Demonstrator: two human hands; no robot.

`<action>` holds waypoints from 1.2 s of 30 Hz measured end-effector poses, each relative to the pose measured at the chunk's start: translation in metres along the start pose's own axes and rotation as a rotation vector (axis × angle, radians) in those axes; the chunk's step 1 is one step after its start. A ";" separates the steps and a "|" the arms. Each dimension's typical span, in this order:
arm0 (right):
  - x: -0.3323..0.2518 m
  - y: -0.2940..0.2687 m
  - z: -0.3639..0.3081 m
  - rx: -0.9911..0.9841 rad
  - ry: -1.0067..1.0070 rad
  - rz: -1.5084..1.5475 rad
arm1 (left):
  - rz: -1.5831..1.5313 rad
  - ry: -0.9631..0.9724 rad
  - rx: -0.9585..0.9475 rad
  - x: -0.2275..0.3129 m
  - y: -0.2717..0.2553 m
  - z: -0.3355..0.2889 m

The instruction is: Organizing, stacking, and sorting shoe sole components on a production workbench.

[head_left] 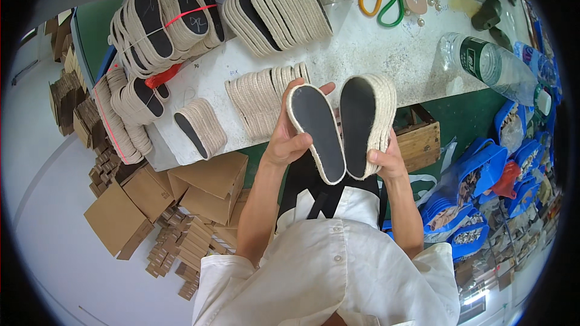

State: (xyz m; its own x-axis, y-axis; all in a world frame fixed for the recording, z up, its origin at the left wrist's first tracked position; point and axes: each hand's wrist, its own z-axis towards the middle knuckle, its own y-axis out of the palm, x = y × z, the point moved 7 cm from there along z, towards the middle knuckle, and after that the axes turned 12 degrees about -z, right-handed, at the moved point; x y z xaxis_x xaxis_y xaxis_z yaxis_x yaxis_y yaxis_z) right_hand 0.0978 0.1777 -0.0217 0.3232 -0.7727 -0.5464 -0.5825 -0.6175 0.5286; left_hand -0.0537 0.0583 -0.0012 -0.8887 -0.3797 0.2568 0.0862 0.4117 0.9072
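Through the head camera I have what looks like a single rope-edged sole (pixel 316 133) in my left hand (pixel 287 137), thumb on its dark face near the rim, other fingers behind. My right hand (pixel 391 160) grips a stack of soles (pixel 358 122), thumb at the front layer's edge, the rest mostly hidden. Both sit in front of the table (pixel 396 54), dark faces toward me, lower ends close together; I cannot tell whether they touch. To handle this well, I would squeeze evenly across every layer on the right so none fans out, press lightly on the left to avoid bending the sole, and level both faces so their outlines compare easily.
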 end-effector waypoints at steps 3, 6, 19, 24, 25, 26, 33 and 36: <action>-0.001 0.002 0.003 0.002 0.010 0.087 | 0.072 0.098 0.099 0.007 -0.003 0.001; -0.027 0.017 0.008 0.164 -0.206 -0.508 | 0.338 0.117 0.161 0.011 -0.004 0.003; -0.024 0.036 0.003 -0.067 -0.211 -0.530 | 0.660 -0.049 0.201 0.007 -0.003 0.000; -0.018 0.025 0.002 -0.118 -0.173 -0.543 | 0.658 -0.046 0.177 0.006 -0.006 -0.004; -0.016 0.024 0.002 -0.134 -0.171 -0.541 | 0.648 -0.040 0.175 0.006 -0.006 -0.005; -0.014 0.024 0.002 -0.136 -0.170 -0.539 | 0.638 -0.035 0.174 0.007 -0.006 -0.006; 0.001 0.003 0.001 -0.108 -0.064 -0.428 | 0.423 -0.027 0.184 0.014 -0.024 -0.008; 0.002 0.006 -0.002 -0.075 -0.021 -0.320 | 0.540 0.032 0.167 0.013 -0.026 -0.008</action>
State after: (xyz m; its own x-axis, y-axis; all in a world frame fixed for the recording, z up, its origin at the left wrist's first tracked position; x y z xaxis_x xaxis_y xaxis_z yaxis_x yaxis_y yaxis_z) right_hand 0.0959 0.1721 -0.0184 0.4649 -0.5349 -0.7055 -0.3969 -0.8382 0.3739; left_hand -0.0641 0.0356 -0.0188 -0.7244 -0.1026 0.6817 0.4497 0.6792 0.5801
